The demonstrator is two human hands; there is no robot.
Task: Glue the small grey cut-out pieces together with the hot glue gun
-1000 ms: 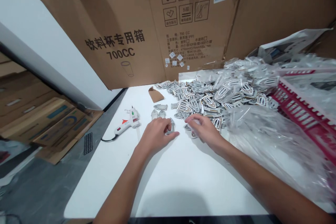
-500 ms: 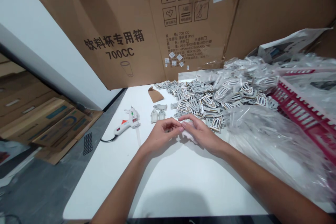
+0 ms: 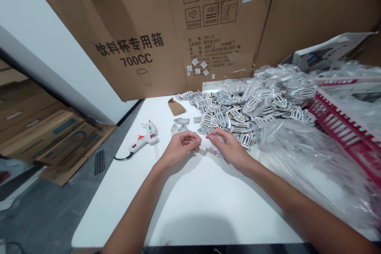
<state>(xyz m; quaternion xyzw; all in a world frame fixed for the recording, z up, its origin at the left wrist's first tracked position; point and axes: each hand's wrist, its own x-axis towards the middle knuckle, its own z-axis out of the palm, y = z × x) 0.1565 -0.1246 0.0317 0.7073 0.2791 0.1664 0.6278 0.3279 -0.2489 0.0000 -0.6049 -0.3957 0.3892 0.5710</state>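
- A white crumpled wad [image 3: 212, 143], perhaps tissue or thin film, is lying between the two hands just above the tabletop [image 3: 119, 210]. Its longer way is running roughly left to right, from the left fingertips towards the right palm.
- The right hand [image 3: 228, 145] is being the nearer one: it is curling over the wad's right part and holding it, thumb and forefinger narrowing towards each other.
- The left hand [image 3: 182, 147] is curling at the wad's left edge, thumb and fingertips drawing close together; whether they are pinching the wad or another small piece, I cannot tell.
- Loose grey window-shaped pieces [image 3: 181, 121] are lying just beyond the left hand, the nearest ones being partly covered by its knuckles.
- A heap of window-shaped pieces [image 3: 220, 105] is spreading beyond the right hand, its near edge sitting close to the fingers.
- A glue gun [image 3: 143, 139] is resting left of the left hand, its nozzle pointing away from the person.
- The right fingers are hiding much of the wad, so its outline and any contents are staying unclear.
- A clear plastic bag [image 3: 300, 166] is blurring into glare beside the right forearm, and the magenta basket [image 3: 347, 127] is running out of view at the right.
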